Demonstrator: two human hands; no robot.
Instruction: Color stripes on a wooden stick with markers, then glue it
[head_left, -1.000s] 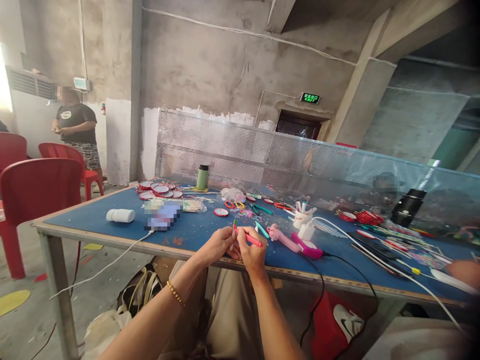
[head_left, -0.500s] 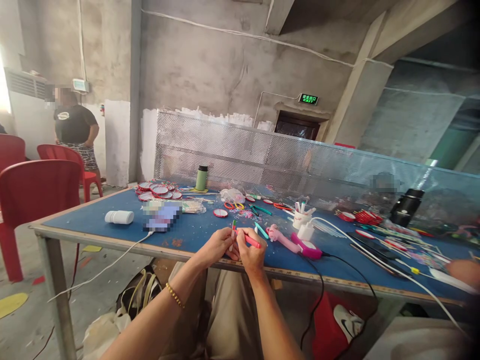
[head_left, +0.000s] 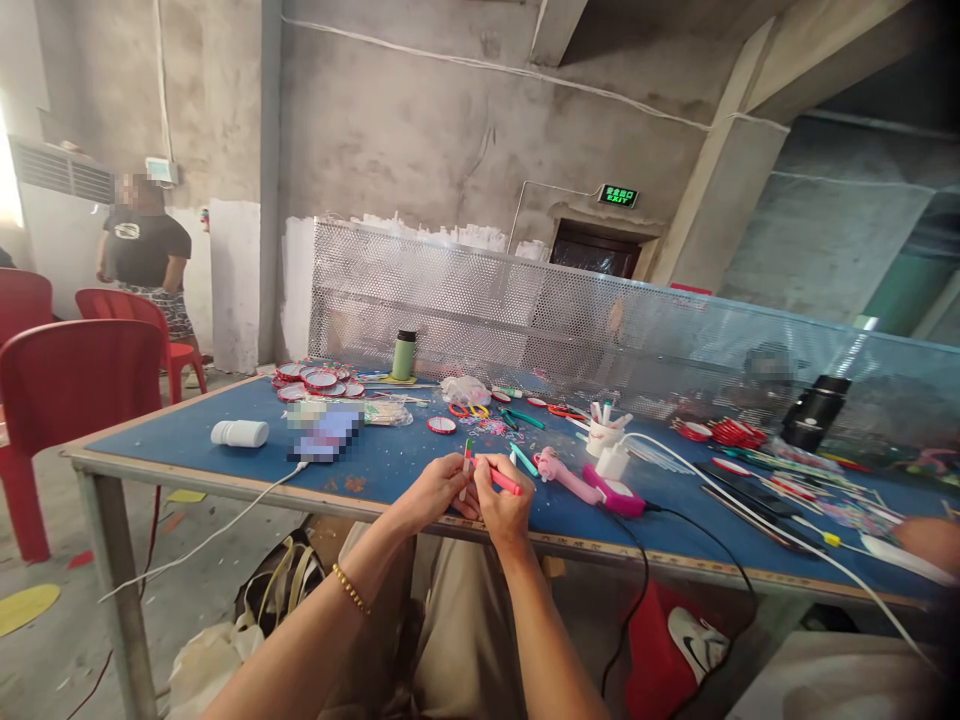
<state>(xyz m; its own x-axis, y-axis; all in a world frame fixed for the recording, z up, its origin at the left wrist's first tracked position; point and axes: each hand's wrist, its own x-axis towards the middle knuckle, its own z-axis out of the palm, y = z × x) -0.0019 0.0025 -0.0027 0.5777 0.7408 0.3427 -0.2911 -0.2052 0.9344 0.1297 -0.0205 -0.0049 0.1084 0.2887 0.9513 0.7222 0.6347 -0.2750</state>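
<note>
- Well, my right hand (head_left: 508,505) is closed around a red pen (head_left: 507,482), fingers wrapped and thumb pressed along it.
- My left hand (head_left: 444,485) pinches a thin strip (head_left: 468,462) with a green upper end; the hold is narrow, its lower end partly hidden by my fingers.
- The pen slants, its blunt end down to my right and its other end meeting the strip.
- The strip runs nearly upright, crossing the pen's line, green end up and away from me.
- Both are just over the near edge of the worktop (head_left: 180,432), between my hands.
- On the exit sign (head_left: 619,196), I read EXIT in glowing green, below the characters 安全出口.
- A sneaker (head_left: 696,642) under the worktop shows a black swoosh; the print on the standing person's shirt (head_left: 150,250) is too small to read.
- The worktop is blue, pale-edged and littered with small bits, on a metal frame.
- A perforated metal screen (head_left: 450,290) borders its far side, before a bare concrete wall (head_left: 420,130).
- Red chairs (head_left: 82,385) stand to my left on a scrap-strewn floor (head_left: 37,665).
</note>
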